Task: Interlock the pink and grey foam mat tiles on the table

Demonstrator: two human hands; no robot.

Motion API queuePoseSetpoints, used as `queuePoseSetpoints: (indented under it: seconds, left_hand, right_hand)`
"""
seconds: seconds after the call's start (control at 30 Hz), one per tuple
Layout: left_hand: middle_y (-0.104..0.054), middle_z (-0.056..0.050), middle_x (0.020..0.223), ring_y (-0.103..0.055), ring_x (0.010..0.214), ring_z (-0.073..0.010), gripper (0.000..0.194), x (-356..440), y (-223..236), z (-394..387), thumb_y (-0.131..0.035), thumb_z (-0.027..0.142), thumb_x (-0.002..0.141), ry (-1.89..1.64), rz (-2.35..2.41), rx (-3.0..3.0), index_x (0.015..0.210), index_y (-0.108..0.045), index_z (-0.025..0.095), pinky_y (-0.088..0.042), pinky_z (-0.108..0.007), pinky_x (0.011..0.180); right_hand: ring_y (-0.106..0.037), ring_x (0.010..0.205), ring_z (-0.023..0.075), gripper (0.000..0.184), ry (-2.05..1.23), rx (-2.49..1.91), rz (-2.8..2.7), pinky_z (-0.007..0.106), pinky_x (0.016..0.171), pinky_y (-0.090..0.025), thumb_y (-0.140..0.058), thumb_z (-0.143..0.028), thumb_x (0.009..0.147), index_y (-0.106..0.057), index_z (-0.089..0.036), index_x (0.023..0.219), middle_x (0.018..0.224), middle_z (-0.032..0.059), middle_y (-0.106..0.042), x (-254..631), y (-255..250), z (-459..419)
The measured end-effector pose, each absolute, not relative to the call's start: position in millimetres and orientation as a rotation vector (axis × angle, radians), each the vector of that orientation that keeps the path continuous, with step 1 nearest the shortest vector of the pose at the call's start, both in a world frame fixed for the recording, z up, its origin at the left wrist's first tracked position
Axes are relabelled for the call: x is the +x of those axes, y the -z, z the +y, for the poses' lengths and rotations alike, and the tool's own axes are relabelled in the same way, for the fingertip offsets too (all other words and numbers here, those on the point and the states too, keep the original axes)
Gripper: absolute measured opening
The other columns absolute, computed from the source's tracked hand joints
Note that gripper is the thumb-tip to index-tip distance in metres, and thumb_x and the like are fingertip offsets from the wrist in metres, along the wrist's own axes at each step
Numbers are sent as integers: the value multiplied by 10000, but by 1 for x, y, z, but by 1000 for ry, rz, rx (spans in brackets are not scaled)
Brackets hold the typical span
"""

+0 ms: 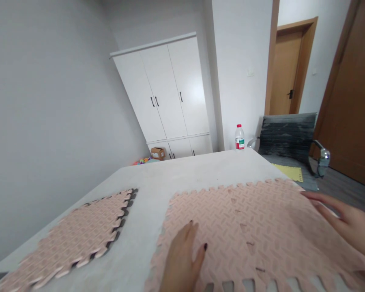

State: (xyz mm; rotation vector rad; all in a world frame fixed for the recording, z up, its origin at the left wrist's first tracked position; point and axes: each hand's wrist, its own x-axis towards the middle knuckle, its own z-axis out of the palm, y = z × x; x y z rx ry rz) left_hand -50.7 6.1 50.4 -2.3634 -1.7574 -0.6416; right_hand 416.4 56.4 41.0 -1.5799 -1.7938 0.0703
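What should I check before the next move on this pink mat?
1. Left hand on the pink mat: ok.
2. Right hand at the mat's right edge: ok; cannot tell how firm its hold is.
3. Seam fully closed: not ok, small dark slits show along it.
4. Pile of mats apart from this one: ok, bare table between.
5. Bottle upright and capped: ok.
6. Mat's underside flat on table: cannot tell.

Joined mats point(222, 219) lie on the surface point(182, 170), right of the stacked mats point(85, 227); bottle point(239, 138) beyond, near the far edge.
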Motion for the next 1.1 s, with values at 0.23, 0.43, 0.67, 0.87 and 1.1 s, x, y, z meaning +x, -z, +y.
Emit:
queuePoseSetpoints:
  seconds: [0.23, 0.43, 0.67, 0.87, 1.1]
  left_hand:
    - [-418, -37, 1444, -424, 1303, -324, 515, 79, -17, 13, -355, 460, 927, 599, -1658, -2653, 1384, -444, 241, -422, -549, 1034]
    - [-361, -24, 1474, -393, 1317, -351, 596, 80, 8, 15, -413, 492, 887, 626, -1566, -2629, 1439, -337, 280, -418, -593, 1026]
    - [-303, -39, 1499, -352, 1335, -377, 623, 83, 15, 16, -446, 456, 873, 606, -1596, -2630, 1454, -296, 290, -403, -640, 1022]
    - [-368, -37, 1473, -327, 1352, -364, 597, 93, 9, 11, -391, 550, 889, 630, -1734, -2649, 1407, -404, 253, -334, -638, 1080]
    - [-382, -40, 1473, -323, 1365, -303, 513, 104, -5, 4, -315, 481, 940, 596, -1905, -2589, 1370, -456, 240, -323, -551, 1112]
  right_hand:
    - [-412, 1293, 250, 597, -367, -1301, -2459, 400, 1097, -307, -363, -469, 893, -450, -118, 1368, 1420, 138, -420, 255, -73, 159]
    - [-237, 1382, 295, 705, -349, -1316, -2630, 551, 1114, -162, -297, -592, 904, -321, -146, 1451, 1496, 129, -280, 238, -25, 185]
    - [-185, 1401, 272, 707, -425, -1318, -2603, 549, 1124, -111, -199, -626, 912, -257, -207, 1478, 1517, 91, -232, 242, -17, 184]
    - [-297, 1360, 232, 548, -444, -1443, -2443, 526, 1109, -173, -235, -480, 932, -404, -258, 1403, 1478, 50, -348, 241, -8, 196]
    - [-209, 1397, 238, 629, -519, -1421, -2497, 540, 1127, -85, -244, -549, 915, -316, -231, 1454, 1514, 54, -265, 243, -6, 197]
